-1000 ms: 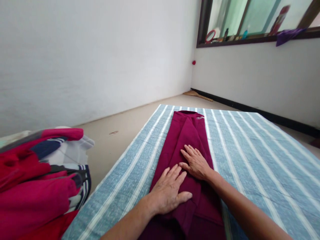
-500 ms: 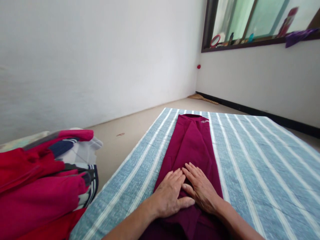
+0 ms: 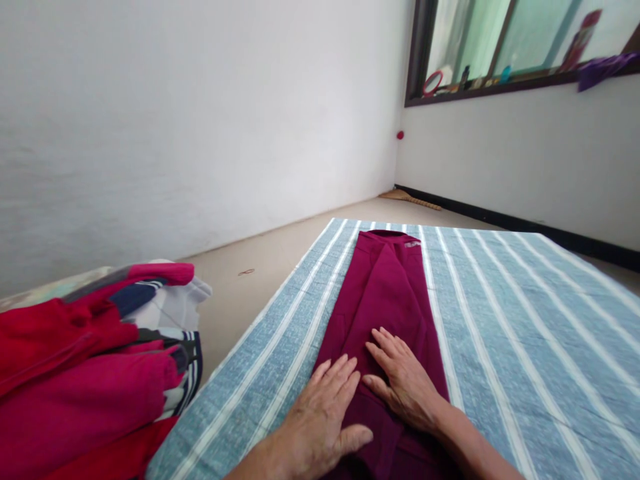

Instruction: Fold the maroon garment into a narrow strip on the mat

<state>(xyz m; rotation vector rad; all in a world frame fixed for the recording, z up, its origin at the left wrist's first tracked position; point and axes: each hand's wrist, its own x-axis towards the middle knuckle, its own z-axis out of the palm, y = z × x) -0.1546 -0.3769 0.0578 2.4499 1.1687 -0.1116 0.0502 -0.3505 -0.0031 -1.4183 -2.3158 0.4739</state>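
A dark magenta garment [image 3: 385,287], folded into a long narrow shape, lies on a blue-and-white striped cloth [image 3: 490,300]. Its collar-like opening is at the far end, with a small pale patch near the far right corner. My left hand [image 3: 325,413] is open over the garment's near left edge, fingers extended and thumb spread. My right hand [image 3: 400,373] rests flat on the middle of the garment, fingers stretched forward. Neither hand grips anything. The garment's near end is partly hidden by my hands and forearms.
A heap of red, pink and striped clothes [image 3: 95,373] sits at the left. A straw-coloured broom-like object [image 3: 410,199] lies on the floor by the far corner. A windowsill [image 3: 493,88] at upper right holds a mirror, bottles and a purple cloth.
My left hand has moved back toward me and left, away from my right hand, with its thumb more spread. The right hand stays on the garment. The view has shifted slightly.
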